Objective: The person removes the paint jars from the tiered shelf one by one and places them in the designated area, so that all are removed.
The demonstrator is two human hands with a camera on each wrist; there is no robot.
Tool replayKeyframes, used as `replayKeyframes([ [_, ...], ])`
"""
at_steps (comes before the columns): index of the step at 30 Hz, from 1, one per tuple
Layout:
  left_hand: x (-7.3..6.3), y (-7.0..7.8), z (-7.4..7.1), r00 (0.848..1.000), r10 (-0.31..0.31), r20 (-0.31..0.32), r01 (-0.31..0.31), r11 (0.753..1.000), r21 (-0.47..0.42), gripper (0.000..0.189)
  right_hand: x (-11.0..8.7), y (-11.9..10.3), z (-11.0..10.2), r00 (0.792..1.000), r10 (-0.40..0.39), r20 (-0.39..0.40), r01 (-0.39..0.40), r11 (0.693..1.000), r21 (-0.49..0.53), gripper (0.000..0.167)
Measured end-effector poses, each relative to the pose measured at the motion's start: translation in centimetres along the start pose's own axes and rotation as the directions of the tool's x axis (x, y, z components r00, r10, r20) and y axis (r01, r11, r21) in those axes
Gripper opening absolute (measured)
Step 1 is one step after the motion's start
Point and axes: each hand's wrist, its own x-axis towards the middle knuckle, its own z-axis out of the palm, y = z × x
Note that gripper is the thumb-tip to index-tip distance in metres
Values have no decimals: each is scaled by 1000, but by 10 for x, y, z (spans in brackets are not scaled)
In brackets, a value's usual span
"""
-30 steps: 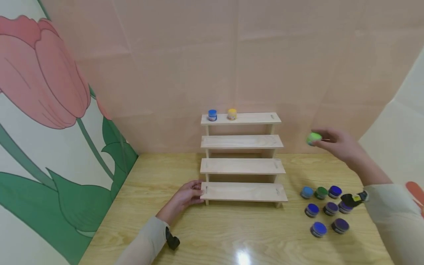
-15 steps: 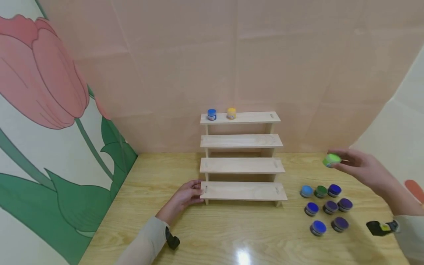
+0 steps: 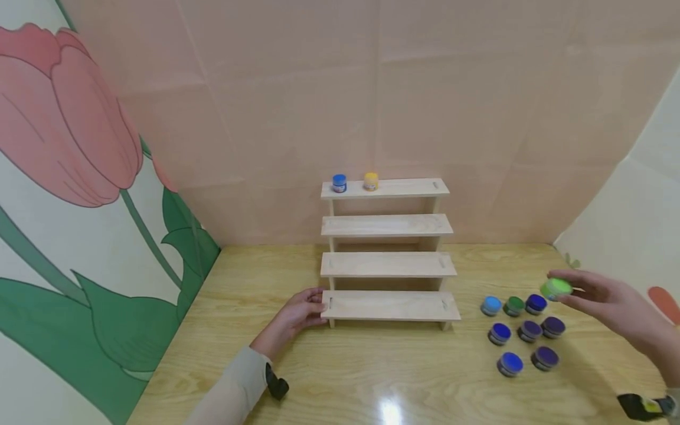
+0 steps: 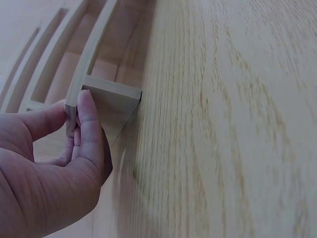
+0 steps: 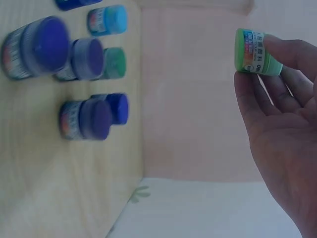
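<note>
A light green paint jar (image 3: pixel 556 288) is pinched between the thumb and fingers of my right hand (image 3: pixel 611 301), held up beyond the other jars. Its printed label faces the camera in the right wrist view, where the jar (image 5: pixel 252 52) lies sideways in the picture. My left hand (image 3: pixel 297 310) grips the left end of the lowest board of a four-step wooden rack (image 3: pixel 390 306). In the left wrist view, thumb and fingers clasp that board's end (image 4: pixel 72 106). On the top step stand a blue jar (image 3: pixel 339 183) and a yellow jar (image 3: pixel 370 181).
Several capped jars stand on the wooden table (image 3: pixel 372 366) right of the rack: a light blue jar (image 3: pixel 491 305), a green jar (image 3: pixel 514 306), and others with blue or purple lids, such as a purple jar (image 3: pixel 544 358). A pinkish backdrop (image 3: pixel 287 118) rises behind.
My right hand has moved right and down toward the table's right side, carrying the light green jar. The left hand keeps its grip on the rack's lowest board.
</note>
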Motion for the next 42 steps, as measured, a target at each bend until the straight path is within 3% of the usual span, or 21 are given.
replayKeyframes([
  [7, 0, -1, -1, 1000, -7, 5, 7, 1000, -2, 56, -22, 19, 5, 996, 92, 19, -92, 996, 2, 48],
  [19, 0, 1, -3, 1000, 8, 19, -9, 1000, 19, 56, -50, 45, 20, 976, 202, 86, -211, 972, 107, 47],
  [27, -1, 0, -2, 999, 21, 26, -22, 1000, 18, 56, -64, 61, 26, 967, 225, 118, -241, 958, 154, 45],
  [37, -2, 0, -1, 999, 25, 24, -25, 1000, 16, 56, -69, 75, 30, 940, 320, 119, -327, 944, 39, 62],
  [42, -1, -1, -2, 1000, 17, 20, -17, 1000, 18, 58, -70, 82, 32, 952, 282, 123, -286, 958, 21, 58],
])
